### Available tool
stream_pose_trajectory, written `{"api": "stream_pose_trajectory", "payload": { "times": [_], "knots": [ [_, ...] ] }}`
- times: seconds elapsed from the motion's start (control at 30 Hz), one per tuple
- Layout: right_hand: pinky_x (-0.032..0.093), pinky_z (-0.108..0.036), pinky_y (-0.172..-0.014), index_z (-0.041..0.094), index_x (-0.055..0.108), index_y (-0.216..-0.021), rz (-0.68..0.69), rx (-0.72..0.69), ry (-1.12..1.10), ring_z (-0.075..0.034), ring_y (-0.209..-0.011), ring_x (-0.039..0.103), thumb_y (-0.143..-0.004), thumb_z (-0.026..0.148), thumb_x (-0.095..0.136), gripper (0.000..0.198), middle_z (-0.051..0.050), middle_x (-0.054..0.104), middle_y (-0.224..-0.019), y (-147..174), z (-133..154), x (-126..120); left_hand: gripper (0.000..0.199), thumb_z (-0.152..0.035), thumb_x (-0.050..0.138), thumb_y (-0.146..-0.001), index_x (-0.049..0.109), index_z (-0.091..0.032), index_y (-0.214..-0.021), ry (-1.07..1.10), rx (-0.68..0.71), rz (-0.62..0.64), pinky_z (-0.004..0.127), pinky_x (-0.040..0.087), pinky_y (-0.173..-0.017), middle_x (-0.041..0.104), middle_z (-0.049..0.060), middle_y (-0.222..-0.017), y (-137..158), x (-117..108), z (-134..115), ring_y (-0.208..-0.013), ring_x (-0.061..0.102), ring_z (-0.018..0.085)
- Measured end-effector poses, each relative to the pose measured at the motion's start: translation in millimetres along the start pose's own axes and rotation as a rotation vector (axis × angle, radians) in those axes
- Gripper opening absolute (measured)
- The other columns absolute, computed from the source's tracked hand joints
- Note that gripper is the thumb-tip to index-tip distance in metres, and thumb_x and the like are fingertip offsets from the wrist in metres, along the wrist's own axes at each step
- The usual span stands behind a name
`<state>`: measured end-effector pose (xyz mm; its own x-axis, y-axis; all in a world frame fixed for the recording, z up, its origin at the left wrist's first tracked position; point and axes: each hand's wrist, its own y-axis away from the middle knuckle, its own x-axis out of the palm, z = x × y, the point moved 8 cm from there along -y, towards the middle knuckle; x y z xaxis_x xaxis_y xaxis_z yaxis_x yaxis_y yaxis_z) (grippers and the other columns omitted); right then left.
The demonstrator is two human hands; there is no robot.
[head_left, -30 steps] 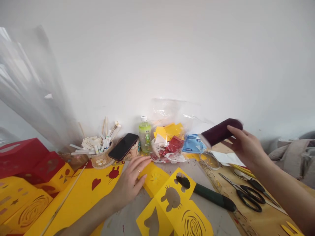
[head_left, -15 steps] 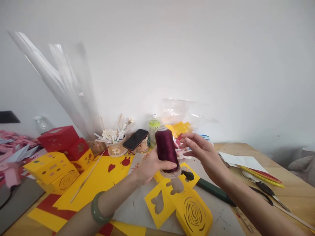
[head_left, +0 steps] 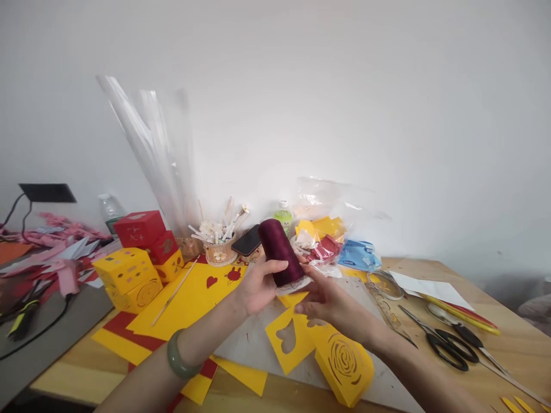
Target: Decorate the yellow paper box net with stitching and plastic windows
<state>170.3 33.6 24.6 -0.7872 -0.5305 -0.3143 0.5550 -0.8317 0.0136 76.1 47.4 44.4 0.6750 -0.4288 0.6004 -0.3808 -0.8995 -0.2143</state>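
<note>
A cone of dark purple thread (head_left: 279, 248) is tilted to the left above the table, gripped by my left hand (head_left: 257, 289) near its base. My right hand (head_left: 330, 301) is at the cone's lower right side, fingers loosely bent and apart, the fingertips near or touching its base. Whether a loose thread end lies between them is too small to tell. Below the hands, a yellow paper piece with a heart-shaped cutout (head_left: 275, 361) joins a folded yellow paper box piece with a spiral cutout (head_left: 344, 364); my right hand partly covers it.
At left stand yellow paper boxes (head_left: 124, 269) and red paper boxes (head_left: 140, 229). Behind are a decorated pot (head_left: 219, 253), a phone (head_left: 246, 240) and a green-labelled bottle (head_left: 284, 218). Black-handled scissors (head_left: 447, 349), a tape roll (head_left: 390, 295) and a blue packet (head_left: 358, 254) are on the right.
My right hand has come down and left to the cone's base. The cone tilts further left in my left hand. The dark green tool under my right hand is no longer in sight; the view has shifted.
</note>
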Motion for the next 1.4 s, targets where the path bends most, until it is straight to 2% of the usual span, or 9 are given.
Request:
{"api": "stream_pose_trajectory", "payload": {
  "times": [0.1, 0.23, 0.4, 0.6, 0.77, 0.97, 1.13, 1.3, 1.4],
  "knots": [
    [0.045, -0.023, -0.054, 0.016, 0.059, -0.096, -0.002, 0.009, 0.007, -0.010, -0.055, 0.057, -0.078, 0.036, 0.057, 0.026, 0.002, 0.061, -0.062, 0.1, 0.6, 8.5, 0.023, -0.023, 0.062, -0.073, 0.064, -0.008, -0.090, 0.123, -0.029, -0.040, 0.034, 0.041, -0.095, 0.067, 0.010, -0.091, 6.3, -3.4, 1.4, -0.095, 0.061, 0.021],
    [0.039, -0.021, -0.047, 0.017, 0.055, -0.068, -0.056, -0.021, 0.037, -0.008, -0.044, 0.049, -0.080, 0.049, 0.052, 0.034, 0.003, 0.054, -0.050, 3.5, 8.1, 8.4, 0.025, -0.032, 0.058, -0.080, 0.062, -0.009, -0.090, 0.289, -0.090, -0.110, 0.028, 0.044, -0.089, 0.068, 0.007, -0.085, 14.3, -8.4, 5.4, -0.094, 0.063, 0.020],
    [0.042, -0.023, -0.050, 0.018, 0.057, -0.078, -0.122, -0.072, 0.078, -0.009, -0.050, 0.050, -0.081, 0.048, 0.051, 0.032, 0.003, 0.055, -0.057, 7.4, 19.7, 5.7, 0.032, -0.035, 0.054, -0.079, 0.061, -0.007, -0.092, 0.462, -0.123, -0.093, 0.031, 0.043, -0.090, 0.068, 0.010, -0.086, 23.5, -6.9, 9.5, -0.099, 0.061, 0.023],
    [0.047, -0.024, -0.061, 0.022, 0.055, -0.086, -0.312, -0.309, 0.220, -0.014, -0.077, 0.058, -0.080, 0.035, 0.057, 0.014, -0.002, 0.061, -0.088, 23.7, 48.1, 13.3, 0.030, -0.028, 0.052, -0.077, 0.061, -0.004, -0.093, 0.591, -0.090, 0.010, 0.029, 0.044, -0.084, 0.066, 0.010, -0.088, 36.3, 4.2, 10.0, -0.094, 0.061, 0.021],
    [0.049, -0.022, -0.061, 0.024, 0.052, -0.089, -0.371, -0.398, 0.241, -0.013, -0.077, 0.057, -0.082, 0.029, 0.056, 0.009, -0.001, 0.059, -0.088, 40.6, 47.9, 27.3, 0.033, -0.018, 0.052, -0.061, 0.061, -0.004, -0.089, 0.580, -0.051, 0.132, 0.035, 0.042, -0.085, 0.063, 0.012, -0.089, 46.4, 12.8, 7.8, -0.095, 0.057, 0.024],
    [0.050, -0.022, -0.068, 0.027, 0.051, -0.092, -0.343, -0.373, 0.110, -0.014, -0.080, 0.057, -0.086, 0.032, 0.051, 0.009, 0.000, 0.057, -0.091, 61.3, 30.5, 35.4, 0.035, -0.017, 0.049, -0.053, 0.060, -0.006, -0.085, 0.562, -0.079, 0.149, 0.037, 0.042, -0.083, 0.058, 0.009, -0.080, 57.0, 16.5, 13.1, -0.091, 0.057, 0.025],
    [0.048, -0.020, -0.064, 0.025, 0.055, -0.079, -0.451, -0.315, 0.034, -0.014, -0.074, 0.055, -0.084, 0.036, 0.052, 0.012, 0.000, 0.054, -0.080, 71.2, 16.4, 23.7, 0.043, -0.022, 0.052, -0.058, 0.059, -0.009, -0.098, 0.542, -0.087, 0.195, 0.031, 0.047, -0.070, 0.057, 0.007, -0.083, 62.6, 13.2, 25.2, -0.074, 0.059, 0.018],
    [0.046, -0.018, -0.060, 0.023, 0.058, -0.071, -0.495, -0.291, -0.044, -0.013, -0.068, 0.055, -0.080, 0.037, 0.056, 0.016, 0.001, 0.056, -0.072, 71.3, 24.2, 23.9, 0.043, -0.026, 0.052, -0.061, 0.059, -0.012, -0.101, 0.478, -0.063, 0.248, 0.035, 0.046, -0.069, 0.060, 0.007, -0.084, 66.4, 17.2, 34.7, -0.069, 0.061, 0.020],
    [0.045, -0.018, -0.059, 0.024, 0.059, -0.070, -0.586, -0.297, -0.108, -0.012, -0.063, 0.055, -0.078, 0.035, 0.059, 0.014, 0.002, 0.057, -0.069, 74.7, 31.2, 21.8, 0.036, -0.022, 0.054, -0.060, 0.062, -0.009, -0.092, 0.385, -0.065, 0.176, 0.034, 0.046, -0.069, 0.062, 0.009, -0.086, 68.5, 15.9, 39.4, -0.072, 0.062, 0.021]
  ]
}}
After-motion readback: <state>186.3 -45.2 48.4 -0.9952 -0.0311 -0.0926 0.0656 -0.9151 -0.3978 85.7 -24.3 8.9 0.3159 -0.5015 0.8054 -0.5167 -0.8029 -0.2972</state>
